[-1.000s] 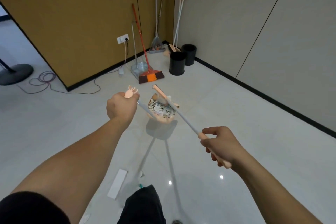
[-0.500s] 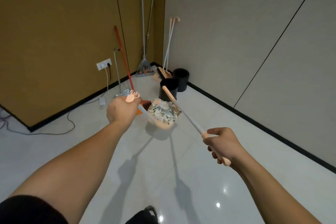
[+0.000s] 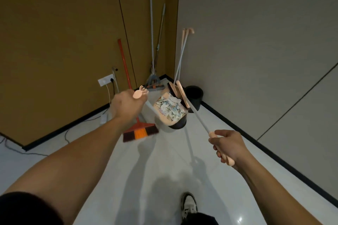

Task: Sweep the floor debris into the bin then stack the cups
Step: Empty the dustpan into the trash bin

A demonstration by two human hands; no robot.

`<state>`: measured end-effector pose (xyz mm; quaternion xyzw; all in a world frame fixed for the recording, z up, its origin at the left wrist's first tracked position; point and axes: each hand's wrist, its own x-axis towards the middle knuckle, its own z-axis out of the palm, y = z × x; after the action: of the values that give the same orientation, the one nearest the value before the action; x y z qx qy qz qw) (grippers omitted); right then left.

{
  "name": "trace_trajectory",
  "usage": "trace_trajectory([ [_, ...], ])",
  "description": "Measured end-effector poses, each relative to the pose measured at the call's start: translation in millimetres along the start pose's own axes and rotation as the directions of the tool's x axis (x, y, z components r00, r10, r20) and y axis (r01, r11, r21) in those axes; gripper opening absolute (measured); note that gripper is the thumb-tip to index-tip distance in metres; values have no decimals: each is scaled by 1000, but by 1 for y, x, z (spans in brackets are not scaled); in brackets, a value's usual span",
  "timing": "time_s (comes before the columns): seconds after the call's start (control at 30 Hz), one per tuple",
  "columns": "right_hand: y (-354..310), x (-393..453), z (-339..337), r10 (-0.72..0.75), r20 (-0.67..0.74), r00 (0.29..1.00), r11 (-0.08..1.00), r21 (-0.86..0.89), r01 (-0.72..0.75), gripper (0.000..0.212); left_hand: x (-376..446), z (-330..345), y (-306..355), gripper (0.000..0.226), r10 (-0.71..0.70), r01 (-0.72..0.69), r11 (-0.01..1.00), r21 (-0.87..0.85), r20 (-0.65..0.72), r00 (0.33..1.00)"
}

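My left hand (image 3: 126,105) grips the pink handle of a dustpan (image 3: 169,113), held in the air and full of torn paper scraps. My right hand (image 3: 228,145) grips the pink end of a broom handle (image 3: 201,124) whose pink head rests against the pan's right rim. The pan hangs just above and in front of a black bin (image 3: 180,125), which it mostly hides. A second black bin (image 3: 194,96) stands behind, near the corner. No cups are in view.
An orange broom (image 3: 140,131) leans on the brown wall at left, with a grey mop (image 3: 152,80) and pink-handled tools (image 3: 184,49) in the corner. Cables (image 3: 36,152) trail along the left skirting. My shoe (image 3: 188,203) is at the bottom on the white floor.
I have walked closer to the corner. The loaded dustpan and broom have come forward until the pan hangs over the nearer black bin. Both hands keep their grips.
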<state>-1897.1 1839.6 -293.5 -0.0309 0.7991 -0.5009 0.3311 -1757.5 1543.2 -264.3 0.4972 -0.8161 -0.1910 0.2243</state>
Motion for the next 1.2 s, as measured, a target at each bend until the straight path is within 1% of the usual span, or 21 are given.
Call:
trace_trajectory([
  [0.17,-48,86,-30,-22,50,999,999,-22,23,37,54,33,48,38,23,-22,998,51,-23,999],
  [0.27,-64,131,-38,16,62,998,1000,-14,-15,43,76,55,64,38,57,-57,991,120,1,998],
  [0.37,-72,167,-35,49,79,996,999,-20,-48,50,94,72,73,40,157,-162,969,186,42,987],
  [0.47,-75,191,-24,66,103,993,997,-35,-63,52,111,84,76,40,290,-300,920,251,78,954],
  [0.63,-78,206,-5,112,106,988,994,-24,-110,49,132,90,77,36,419,-442,847,297,141,897],
  [0.7,-78,210,0,121,111,986,993,-18,-119,48,139,93,78,35,470,-490,814,313,143,871],
  [0.9,-82,216,7,142,107,984,990,8,-144,43,161,104,80,35,577,-605,709,362,194,793],
  [0.97,-82,214,7,144,111,983,989,20,-147,42,166,107,81,36,594,-627,681,379,215,775],
  [1.1,-81,207,5,154,112,982,986,47,-160,36,175,112,78,36,605,-653,660,372,253,755],
  [1.2,-80,201,-1,154,107,982,985,56,-160,31,180,113,74,35,640,-691,619,372,271,719],
])
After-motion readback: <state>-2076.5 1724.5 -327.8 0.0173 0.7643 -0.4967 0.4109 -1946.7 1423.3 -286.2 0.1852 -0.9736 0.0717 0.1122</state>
